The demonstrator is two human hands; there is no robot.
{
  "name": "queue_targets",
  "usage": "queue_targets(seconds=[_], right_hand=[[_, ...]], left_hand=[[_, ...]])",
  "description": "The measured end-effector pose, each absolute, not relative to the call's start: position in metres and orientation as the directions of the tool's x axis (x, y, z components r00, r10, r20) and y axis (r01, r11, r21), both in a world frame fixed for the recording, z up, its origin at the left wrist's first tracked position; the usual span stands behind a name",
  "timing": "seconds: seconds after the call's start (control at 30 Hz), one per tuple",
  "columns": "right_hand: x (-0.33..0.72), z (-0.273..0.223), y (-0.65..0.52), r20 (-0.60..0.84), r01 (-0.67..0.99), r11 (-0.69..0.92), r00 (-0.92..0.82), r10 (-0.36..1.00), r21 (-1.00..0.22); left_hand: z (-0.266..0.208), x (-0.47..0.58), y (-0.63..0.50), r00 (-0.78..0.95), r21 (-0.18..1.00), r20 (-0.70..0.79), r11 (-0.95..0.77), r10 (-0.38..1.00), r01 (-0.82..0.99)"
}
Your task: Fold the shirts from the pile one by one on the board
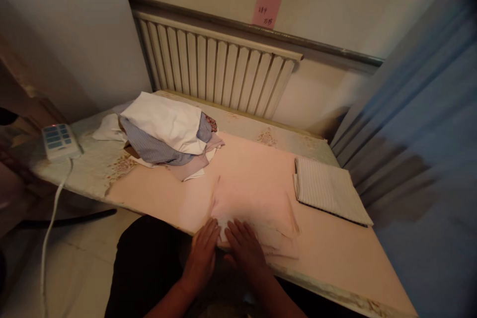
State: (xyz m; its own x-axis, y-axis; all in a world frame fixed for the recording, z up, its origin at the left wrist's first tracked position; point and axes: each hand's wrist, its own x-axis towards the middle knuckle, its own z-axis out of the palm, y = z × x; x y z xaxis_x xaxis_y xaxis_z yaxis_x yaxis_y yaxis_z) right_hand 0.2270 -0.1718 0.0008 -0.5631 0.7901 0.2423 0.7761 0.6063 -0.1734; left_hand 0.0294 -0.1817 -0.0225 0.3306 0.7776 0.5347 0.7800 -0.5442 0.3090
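Observation:
A pale pink cloth (253, 196), its lower edge whitish and layered, lies at the table's near edge; its outline is blurred against the pink table cover. My left hand (204, 246) touches its lower left corner with fingers stretched forward. Close beside it, my right hand (246, 244) rests on the lower edge, fingers extended and slightly apart. Both hands look open, though what lies beneath the fingertips is hidden. Farther right is a folded striped cloth (331, 191), apart from both hands. Up and to the left sits a heap of clothes with a white garment (164, 119) on top.
A white power strip (60, 141) stands on the table's left end, its cord (55, 198) hanging over the edge. Behind the table are a radiator (223, 69) and a wall with a pink note (267, 10). A blue curtain (421, 159) hangs along the right side.

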Motion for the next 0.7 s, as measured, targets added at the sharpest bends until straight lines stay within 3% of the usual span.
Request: queue_targets(seconds=[0.13,0.37,0.6,0.7], right_hand=[[0.226,0.0,-0.172,0.246,0.783,0.602,-0.559,0.792,-0.158],[0.222,-0.011,-0.173,0.331,0.81,0.571,-0.507,0.796,-0.133],[0.219,-0.022,-0.166,0.367,0.808,0.588,-0.535,0.761,-0.042],[0.219,-0.026,-0.163,0.352,0.795,0.606,-0.562,0.748,-0.017]], left_hand=[[-0.012,0.031,-0.186,0.317,0.318,0.582,-0.569,0.749,0.759],[-0.001,0.073,-0.174,0.442,0.336,0.61,-0.72,0.658,0.608],[-0.006,0.095,-0.14,0.419,0.51,0.455,-0.615,0.786,0.601],[-0.009,0.092,-0.135,0.418,0.522,0.416,-0.589,0.807,0.618]])
